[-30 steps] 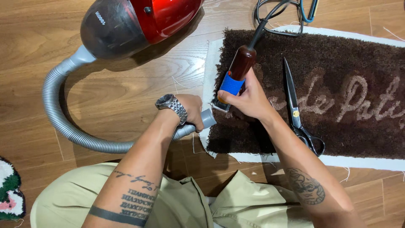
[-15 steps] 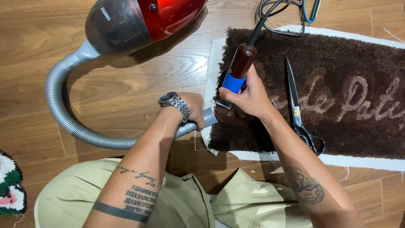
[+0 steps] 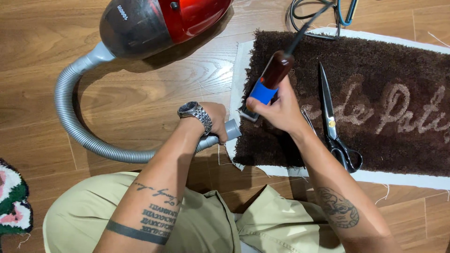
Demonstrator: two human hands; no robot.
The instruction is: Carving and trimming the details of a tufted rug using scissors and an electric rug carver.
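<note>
My right hand (image 3: 277,111) grips a corded electric clipper (image 3: 268,84), brown with a blue band, its blade at the left end of a shaggy brown rug (image 3: 375,75) with light lettering. The left hand (image 3: 214,119), with a metal watch on the wrist, holds the end of a grey ribbed vacuum hose (image 3: 75,126) right at the rug's left edge, just below the clipper blade. That hose curves back to a red and grey vacuum cleaner (image 3: 159,21) lying on the wood floor.
Long black scissors (image 3: 333,126) lie on the rug right of my right hand. A coil of cable (image 3: 318,14) rests at the rug's top edge. Part of a green, pink and white rug (image 3: 13,201) shows at the lower left. My knees in khaki fill the bottom.
The view has shifted slightly; both hands stay at the rug's left edge, with the clipper and hose end held in nearly the same spot.
</note>
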